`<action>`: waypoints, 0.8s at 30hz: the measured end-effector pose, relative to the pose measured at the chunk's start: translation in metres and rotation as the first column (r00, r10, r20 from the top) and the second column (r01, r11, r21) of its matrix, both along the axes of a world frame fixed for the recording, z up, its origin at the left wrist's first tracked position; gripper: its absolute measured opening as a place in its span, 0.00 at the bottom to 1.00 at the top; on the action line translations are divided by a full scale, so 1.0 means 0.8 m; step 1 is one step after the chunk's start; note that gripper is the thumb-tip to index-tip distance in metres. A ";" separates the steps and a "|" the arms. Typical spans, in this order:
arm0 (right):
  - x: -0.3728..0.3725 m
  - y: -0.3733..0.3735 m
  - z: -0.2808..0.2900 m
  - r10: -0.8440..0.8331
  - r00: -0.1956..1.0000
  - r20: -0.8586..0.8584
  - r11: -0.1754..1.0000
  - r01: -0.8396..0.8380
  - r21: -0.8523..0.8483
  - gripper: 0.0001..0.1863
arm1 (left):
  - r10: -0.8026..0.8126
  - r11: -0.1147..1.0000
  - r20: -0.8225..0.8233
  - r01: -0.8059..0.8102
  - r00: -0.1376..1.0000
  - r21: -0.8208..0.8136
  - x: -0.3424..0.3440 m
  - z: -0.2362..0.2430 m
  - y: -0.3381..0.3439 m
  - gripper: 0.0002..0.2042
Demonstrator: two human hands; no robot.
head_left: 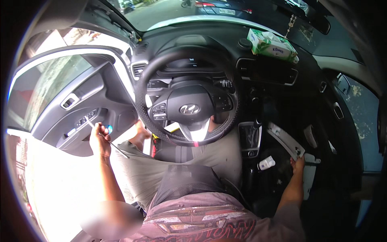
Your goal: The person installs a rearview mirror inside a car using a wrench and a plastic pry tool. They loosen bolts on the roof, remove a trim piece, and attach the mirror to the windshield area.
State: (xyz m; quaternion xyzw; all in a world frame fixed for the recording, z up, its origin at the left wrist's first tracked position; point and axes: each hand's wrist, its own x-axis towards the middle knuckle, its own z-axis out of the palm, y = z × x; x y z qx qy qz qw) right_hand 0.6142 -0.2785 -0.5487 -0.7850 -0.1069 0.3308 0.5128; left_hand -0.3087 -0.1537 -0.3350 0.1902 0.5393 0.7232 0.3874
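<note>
My left hand (100, 141) is closed around a thin metal rod-like tool (118, 149), beside the open driver's door. One end of the rod points toward the door's window switches, the other slants over my left thigh. A blue rounded piece (108, 129) shows by the fingers; whether it belongs to the rod I cannot tell. My right hand (297, 163), over the passenger side, grips the near end of a long curved grey trim panel (285, 141). Another pale flat panel (309, 177) lies just beside and under that hand. A white bottle (266, 163) lies to its left.
The steering wheel (190, 143) stands in front of my lap. The gear lever (256, 123) rises between the seats. The driver's door (86, 103) hangs open at the left. A green tissue pack (272, 45) sits on the dashboard. A smaller pale piece (310, 136) lies beyond the panel.
</note>
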 end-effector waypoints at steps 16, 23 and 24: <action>0.060 0.015 -0.073 -0.080 0.936 -0.343 0.976 0.144 0.166 0.14 | -0.282 0.950 -0.136 0.297 0.950 0.097 0.151 0.112 -0.021 0.08; 0.034 0.006 -0.038 -0.067 0.939 -0.336 0.998 0.057 -0.040 0.21 | -0.391 0.902 -0.188 0.415 0.901 0.116 0.188 0.131 -0.045 0.05; 0.035 0.005 -0.030 -0.050 0.952 -0.302 0.997 0.028 -0.078 0.23 | -0.383 0.908 -0.198 0.407 0.902 0.101 0.198 0.133 -0.047 0.04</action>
